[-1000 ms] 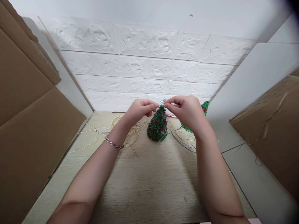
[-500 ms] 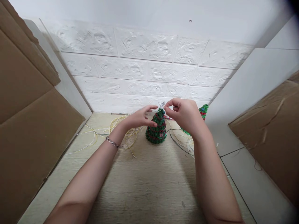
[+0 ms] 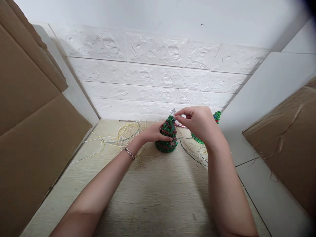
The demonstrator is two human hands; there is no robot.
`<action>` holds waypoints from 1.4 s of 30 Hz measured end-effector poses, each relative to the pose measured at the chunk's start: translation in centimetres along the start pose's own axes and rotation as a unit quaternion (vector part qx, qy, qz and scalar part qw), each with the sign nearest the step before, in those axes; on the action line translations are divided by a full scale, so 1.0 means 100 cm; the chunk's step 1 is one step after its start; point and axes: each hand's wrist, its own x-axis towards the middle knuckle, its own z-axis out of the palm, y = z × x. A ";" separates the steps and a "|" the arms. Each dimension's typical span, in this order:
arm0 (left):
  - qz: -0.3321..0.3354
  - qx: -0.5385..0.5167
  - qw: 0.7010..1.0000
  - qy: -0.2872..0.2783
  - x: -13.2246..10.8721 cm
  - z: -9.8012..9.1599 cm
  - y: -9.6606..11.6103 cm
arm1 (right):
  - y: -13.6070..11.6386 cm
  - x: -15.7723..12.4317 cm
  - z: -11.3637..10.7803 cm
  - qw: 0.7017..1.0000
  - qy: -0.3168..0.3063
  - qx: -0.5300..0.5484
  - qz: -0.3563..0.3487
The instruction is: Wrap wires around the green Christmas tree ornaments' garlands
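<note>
Two bare forearms reach up from the bottom edge of the frame across a pale wooden tabletop [image 3: 158, 197], the one at lower left wearing a thin chain bracelet [image 3: 129, 153] at the wrist. Just past centre, the left hand [image 3: 154, 133] is wrapped around the side of a small green beaded Christmas tree [image 3: 168, 138] banded in red, which stands upright on the wood. Right of it and a little higher, the right hand [image 3: 198, 123] is closed in a pinch on a fine wire [image 3: 179, 115] at the treetop, where a small silver star [image 3: 172, 111] sits. Loose yellow and white wire strands [image 3: 118, 136] sprawl over the table left of centre, and darker loops lie to the right of the tree. Partly hidden behind the right hand, a second green tree [image 3: 216, 116] shows its tip, with a red-and-white pen-like stick [image 3: 181, 125] lying between the two trees. Brown cardboard sheets [image 3: 32, 131] lean along the left and right edges, and a white embossed brick-pattern wall [image 3: 158, 75] fills the upper half of the frame.
</note>
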 end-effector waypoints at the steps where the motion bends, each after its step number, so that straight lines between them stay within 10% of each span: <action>1: -0.001 0.021 1.000 0.008 -0.001 -0.001 0.002 | 0.000 0.000 0.000 1.000 -0.002 0.000 0.001; 17: -0.102 0.271 0.927 0.240 -0.013 -0.015 0.055 | 0.010 0.006 0.012 0.995 0.084 -0.020 -0.050; 42: -0.157 0.258 0.927 0.223 -0.016 -0.014 0.067 | -0.001 0.004 0.046 0.969 0.226 -0.093 -0.030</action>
